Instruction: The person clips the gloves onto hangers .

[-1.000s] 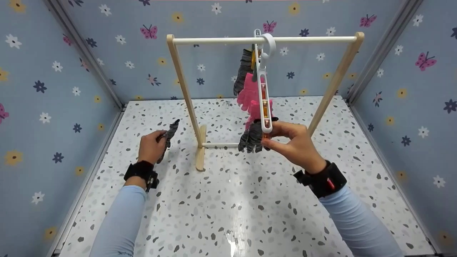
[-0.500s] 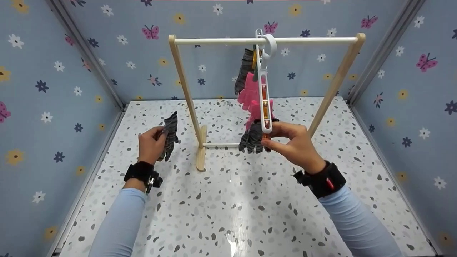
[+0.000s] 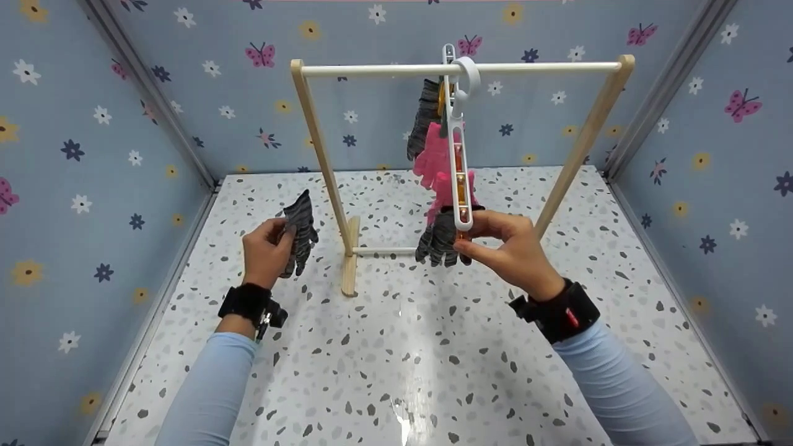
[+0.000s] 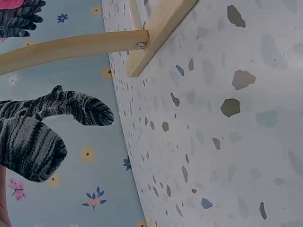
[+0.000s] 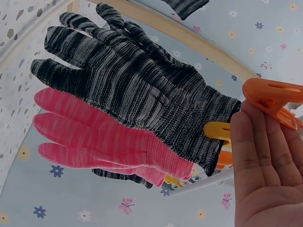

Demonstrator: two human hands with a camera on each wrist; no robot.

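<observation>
My left hand (image 3: 267,248) pinches a black-and-grey striped knit glove (image 3: 302,226), which hangs fingers down left of the rack; two of its fingertips (image 4: 35,146) show in the left wrist view. At the near end of a white clip hanger (image 3: 454,130), my right hand (image 3: 511,248) pinches an orange clip (image 5: 272,94) between thumb and fingers. Beside that clip another striped glove (image 5: 137,90) hangs from a yellow clip (image 5: 217,130) by its cuff. Pink gloves (image 5: 104,137) hang behind it, and a further striped glove (image 3: 424,121) hangs at the hanger's far end.
A rack with wooden legs (image 3: 322,148) and a white top rail (image 3: 378,71) stands on the speckled table (image 3: 372,353). The hanger's hook loops over the rail. Flower-patterned panels (image 3: 235,93) enclose the table at the back and both sides.
The glove in my left hand has come up and turned, so more of its broad side shows. That hand has shifted slightly right. My right hand stays at the orange clip.
</observation>
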